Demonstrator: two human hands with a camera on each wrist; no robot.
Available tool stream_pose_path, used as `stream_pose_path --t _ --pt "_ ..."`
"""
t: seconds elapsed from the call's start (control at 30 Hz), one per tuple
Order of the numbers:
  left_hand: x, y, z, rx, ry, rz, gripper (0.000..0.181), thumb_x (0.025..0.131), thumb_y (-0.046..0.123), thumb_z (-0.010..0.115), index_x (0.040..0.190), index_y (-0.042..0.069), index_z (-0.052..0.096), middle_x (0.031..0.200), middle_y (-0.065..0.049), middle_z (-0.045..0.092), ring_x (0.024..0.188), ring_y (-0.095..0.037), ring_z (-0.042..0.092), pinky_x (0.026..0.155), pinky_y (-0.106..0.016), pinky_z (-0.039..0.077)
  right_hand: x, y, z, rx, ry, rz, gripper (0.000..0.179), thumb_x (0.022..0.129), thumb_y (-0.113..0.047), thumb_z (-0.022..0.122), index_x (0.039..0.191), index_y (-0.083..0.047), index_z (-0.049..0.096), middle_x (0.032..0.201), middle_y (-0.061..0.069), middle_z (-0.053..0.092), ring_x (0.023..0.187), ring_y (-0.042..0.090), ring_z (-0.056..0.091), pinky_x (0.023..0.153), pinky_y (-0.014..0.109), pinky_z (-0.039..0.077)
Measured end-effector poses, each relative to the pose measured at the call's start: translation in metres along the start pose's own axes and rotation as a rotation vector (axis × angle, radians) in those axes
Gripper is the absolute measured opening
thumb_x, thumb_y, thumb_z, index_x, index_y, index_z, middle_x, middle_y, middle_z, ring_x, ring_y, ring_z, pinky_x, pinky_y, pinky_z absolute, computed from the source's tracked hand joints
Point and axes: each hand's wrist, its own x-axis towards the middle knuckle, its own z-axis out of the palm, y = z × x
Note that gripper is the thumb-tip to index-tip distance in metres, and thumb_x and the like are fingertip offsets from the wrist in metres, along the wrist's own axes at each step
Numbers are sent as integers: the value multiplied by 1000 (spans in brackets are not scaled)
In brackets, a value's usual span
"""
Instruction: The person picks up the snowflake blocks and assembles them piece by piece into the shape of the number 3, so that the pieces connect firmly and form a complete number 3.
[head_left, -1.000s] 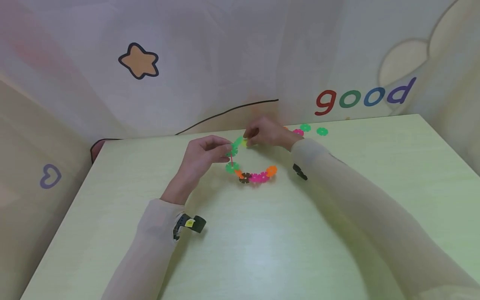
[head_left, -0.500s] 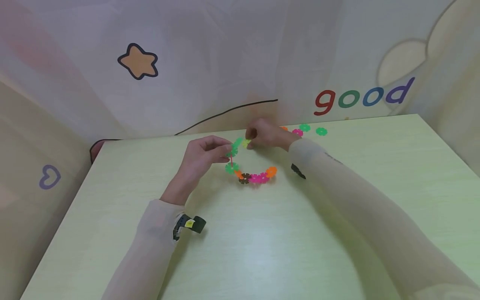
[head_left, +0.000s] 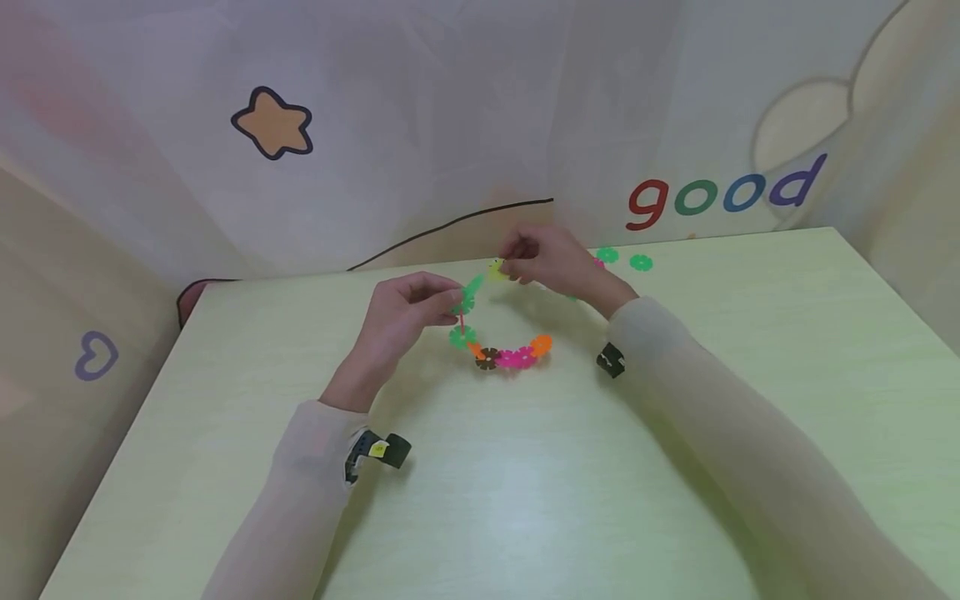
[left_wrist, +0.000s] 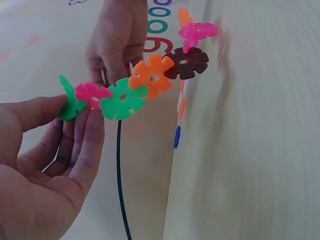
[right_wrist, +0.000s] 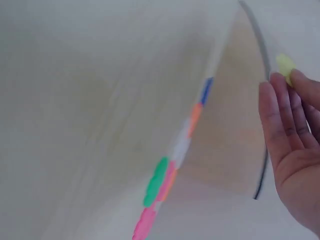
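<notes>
My left hand (head_left: 408, 321) pinches the green end of a curved chain of slotted, flower-shaped plastic discs (head_left: 517, 358). In the left wrist view the chain runs through a pink, a green, an orange (left_wrist: 152, 75) and a brown disc (left_wrist: 189, 64) to pink and orange at its far end. Thumb and fingers hold the green end disc (left_wrist: 72, 106). My right hand (head_left: 555, 258) pinches a yellow disc (head_left: 497, 269) just beyond the chain's green end, with a gap between them. The right wrist view shows that yellow disc (right_wrist: 285, 67) at the fingertips, blurred.
Loose discs lie along the table's back edge, including two green discs (head_left: 641, 262) right of my right hand. A blue disc (right_wrist: 206, 91) is among them in the right wrist view. A printed curtain (head_left: 450, 125) hangs directly behind the pale table (head_left: 480, 500).
My right hand has drawn the yellow disc up and to the right, away from the green end of the chain. The left hand and the chain have hardly moved.
</notes>
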Motion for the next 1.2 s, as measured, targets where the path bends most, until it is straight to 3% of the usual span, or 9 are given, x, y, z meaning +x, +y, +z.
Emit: stream_pose_path --t 0.2,0.37,0.63,1.03,1.2 --pt "0 0 1 19 11 11 19 102 11 72 115 -3 75 106 -15 73 86 -26 77 94 -35 61 -22 -16 -1 189 113 -73 17 99 -2 74 115 3 68 105 17 72 96 38 73 87 39 64" --pt "0 0 1 7 14 25 18 102 8 72 114 -4 75 105 -16 74 83 -25 76 91 -36 62 -35 -22 3 274 162 -124 17 99 -1 74 115 3 69 106 16 74 90 30 75 87 39 64" --pt "0 0 3 -1 13 41 19 101 8 72 114 -5 75 105 -16 73 82 -24 76 90 -36 63 -41 -23 6 259 172 -193 16 98 -1 75 114 3 73 105 13 76 85 29 75 84 35 64" --pt "-2 3 5 13 9 27 19 101 10 73 114 -3 76 106 -16 75 82 -25 77 93 -36 62 -47 -29 8 223 173 -211 17 99 -2 75 115 2 75 106 11 76 86 24 75 87 34 62" --pt "-3 4 6 23 18 39 19 101 9 73 114 -4 76 106 -17 75 87 -34 77 90 -36 63 -49 -32 10 202 173 -212 17 99 -2 75 115 1 76 105 9 75 86 23 75 86 34 62"
